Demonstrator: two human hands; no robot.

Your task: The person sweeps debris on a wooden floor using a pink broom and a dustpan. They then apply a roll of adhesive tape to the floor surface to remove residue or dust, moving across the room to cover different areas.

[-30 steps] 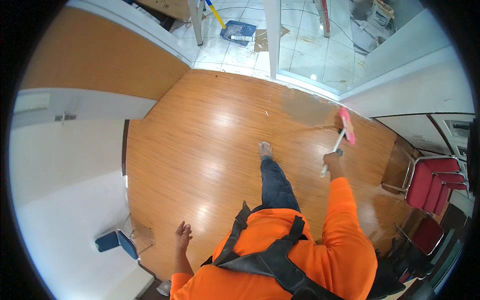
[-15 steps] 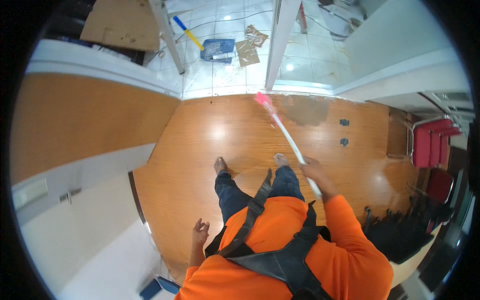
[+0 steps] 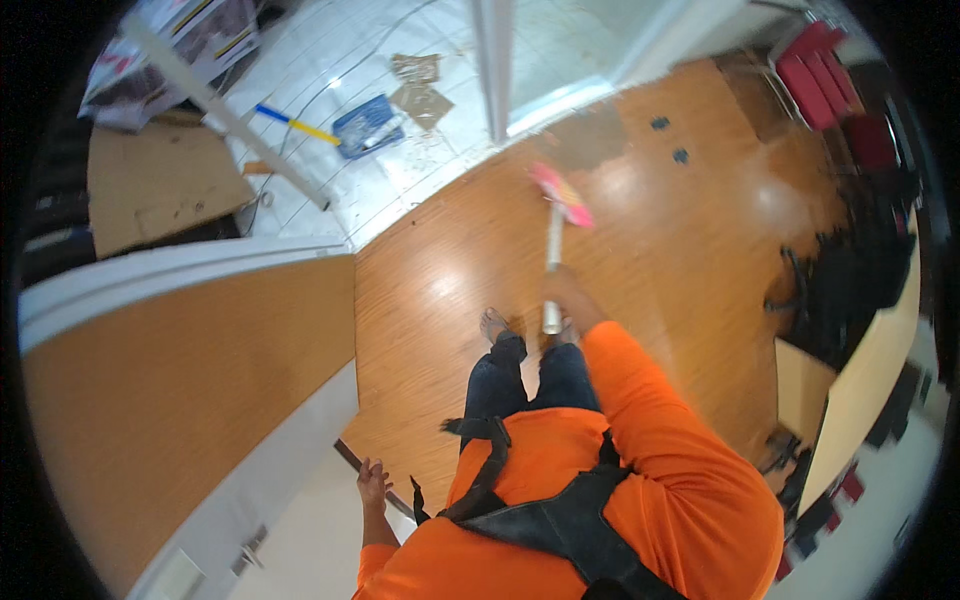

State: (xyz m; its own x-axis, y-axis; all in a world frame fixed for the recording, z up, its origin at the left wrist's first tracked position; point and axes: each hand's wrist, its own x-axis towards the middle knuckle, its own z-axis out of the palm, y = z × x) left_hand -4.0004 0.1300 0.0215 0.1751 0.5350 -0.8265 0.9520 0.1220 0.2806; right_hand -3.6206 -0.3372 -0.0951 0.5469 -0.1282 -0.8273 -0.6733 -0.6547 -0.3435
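Observation:
A broom (image 3: 554, 238) with a white handle and a pink head is in my right hand (image 3: 566, 288), whose fingers wrap round the handle. The broom head tilts over the wooden floor (image 3: 440, 340) in front of my feet; whether its bristles touch the boards I cannot tell. My left hand (image 3: 374, 482) hangs free at my side near the lower left, with its fingers apart and nothing in them.
Beyond the threshold lies white tile with a blue dustpan (image 3: 366, 128) and pieces of brown cardboard (image 3: 424, 104). A wood-panelled door (image 3: 200, 390) flanks my left. Red chairs (image 3: 815, 75) and a light desk (image 3: 870, 350) stand on the right.
The view has turned to the right. My right hand has brought the broom closer to upright in the picture, its head swinging right and away from the threshold. My left hand still hangs free.

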